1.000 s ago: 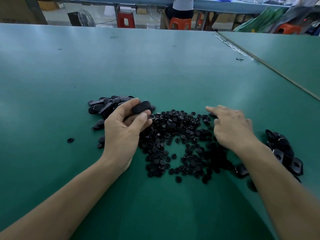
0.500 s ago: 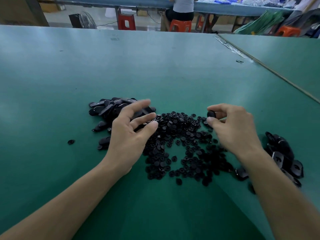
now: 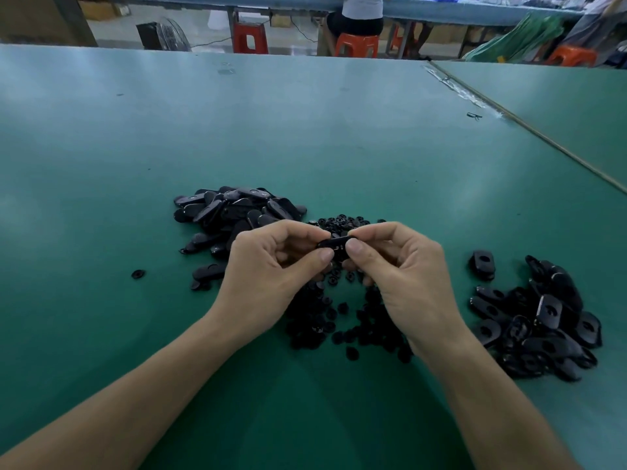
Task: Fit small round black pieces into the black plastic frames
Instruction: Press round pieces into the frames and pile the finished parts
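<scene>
Close work as the left hand (image 3: 268,276) and right hand (image 3: 407,276) pinched one frame (image 3: 334,244) together above the round pieces (image 3: 339,320), where a crooked press could have flicked its piece away.

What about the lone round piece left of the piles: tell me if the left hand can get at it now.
Likely yes, once freed: the left hand pinches a frame with the right hand, but only loose frames on the table lie between it and the round piece.

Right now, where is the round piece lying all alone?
In the head view, the lone round piece lies on the green table, apart, left of the left pile of frames.
</scene>
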Motion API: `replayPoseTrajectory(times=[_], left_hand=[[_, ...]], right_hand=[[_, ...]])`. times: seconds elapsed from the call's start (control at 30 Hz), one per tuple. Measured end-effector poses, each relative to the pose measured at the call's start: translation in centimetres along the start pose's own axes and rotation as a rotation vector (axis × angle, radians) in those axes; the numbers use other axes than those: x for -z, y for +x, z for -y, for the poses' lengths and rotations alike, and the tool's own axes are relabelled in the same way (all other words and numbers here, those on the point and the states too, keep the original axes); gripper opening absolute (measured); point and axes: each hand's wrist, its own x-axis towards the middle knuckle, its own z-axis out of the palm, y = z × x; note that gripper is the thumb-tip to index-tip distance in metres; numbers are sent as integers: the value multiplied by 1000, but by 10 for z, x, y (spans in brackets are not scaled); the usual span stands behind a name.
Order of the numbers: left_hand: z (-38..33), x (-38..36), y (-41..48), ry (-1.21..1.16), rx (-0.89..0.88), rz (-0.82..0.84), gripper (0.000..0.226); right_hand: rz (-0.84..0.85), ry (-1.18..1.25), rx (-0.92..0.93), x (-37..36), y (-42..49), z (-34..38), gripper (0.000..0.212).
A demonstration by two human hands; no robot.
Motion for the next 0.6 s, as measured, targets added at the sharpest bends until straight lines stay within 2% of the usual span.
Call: replayPoseTrajectory(times=[0.23, 0.4, 0.6], left_hand=[[1, 0, 1, -16, 4, -19, 13], [1, -1, 1, -23, 2, -40, 21], [-1, -1, -1, 16, 21, -2, 28]], right_hand=[[-47, -44, -5, 1, -2, -2, 8], [-37, -35, -26, 1, -3, -3, 10], [-51, 0, 31, 0, -3, -3, 15]])
